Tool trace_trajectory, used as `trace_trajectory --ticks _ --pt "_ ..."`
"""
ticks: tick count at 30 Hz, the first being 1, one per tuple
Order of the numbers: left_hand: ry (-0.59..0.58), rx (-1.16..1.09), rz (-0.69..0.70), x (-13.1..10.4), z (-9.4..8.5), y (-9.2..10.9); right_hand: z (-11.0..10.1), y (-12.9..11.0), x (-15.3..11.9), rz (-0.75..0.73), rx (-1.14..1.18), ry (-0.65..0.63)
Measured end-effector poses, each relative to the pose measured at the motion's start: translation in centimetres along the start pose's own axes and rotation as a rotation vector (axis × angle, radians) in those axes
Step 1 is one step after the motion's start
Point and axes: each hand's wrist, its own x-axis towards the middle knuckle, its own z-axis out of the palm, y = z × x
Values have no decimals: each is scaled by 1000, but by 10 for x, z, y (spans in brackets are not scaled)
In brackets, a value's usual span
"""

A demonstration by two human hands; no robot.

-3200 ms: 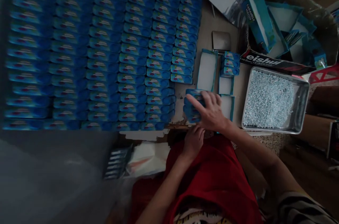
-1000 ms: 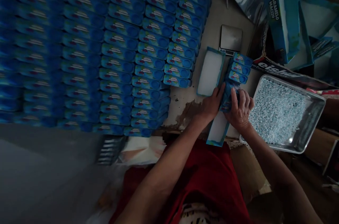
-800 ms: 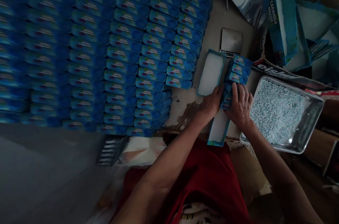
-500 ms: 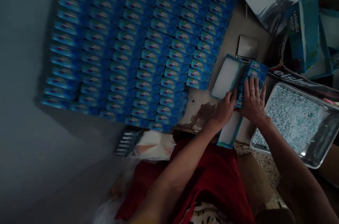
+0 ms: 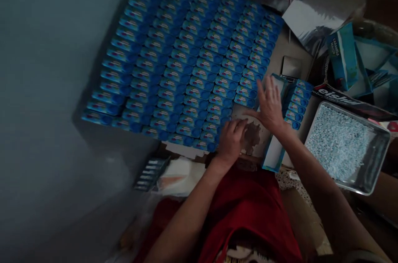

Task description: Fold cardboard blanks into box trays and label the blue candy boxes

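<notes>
Rows of small blue packs (image 5: 199, 84) cover most of the table. At their lower right edge is my left hand (image 5: 231, 138), its fingers curled near the packs; whether it grips anything is hidden. My right hand (image 5: 270, 99) is spread with nothing in it, above the bare strip of table and over part of an open blue box (image 5: 274, 153) with a white inside. Right of that hand, a short column of blue packs (image 5: 297, 107) stands beside the box.
A metal tray (image 5: 377, 163) of pale blue pellets sits at the right. Behind it, a carton (image 5: 342, 99) holds blue boxes. A small scale (image 5: 291, 66) and a white sheet (image 5: 300, 18) lie farther back. A grey wall (image 5: 56, 47) is at the left.
Both hands have moved left, away from the short column of packs. My right hand has lifted off it and spread. The view has shifted too.
</notes>
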Motion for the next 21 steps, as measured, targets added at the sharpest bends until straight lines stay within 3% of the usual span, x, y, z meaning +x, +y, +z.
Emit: trace_trajectory --ticks 4,7,10,13,16,19,21 --pt "-159 -71 116 -54 25 0 34 -46 36 -14 16 -61" --pt "-229 -104 159 -94 46 1 45 -58 27 10 -11 -55" --pt "-300 -141 209 -116 60 -4 42 -59 13 12 -35 -71" --pt "-314 -146 185 -116 69 -14 37 -54 17 -7 -65 -101" --pt "-251 -181 23 -104 79 -20 35 -45 36 -76 -88 -118" --pt "-227 -247 -79 -88 95 -11 30 -43 46 -69 -99 -137" --pt "-234 -248 -105 -77 108 3 21 -49 34 -4 -84 -135"
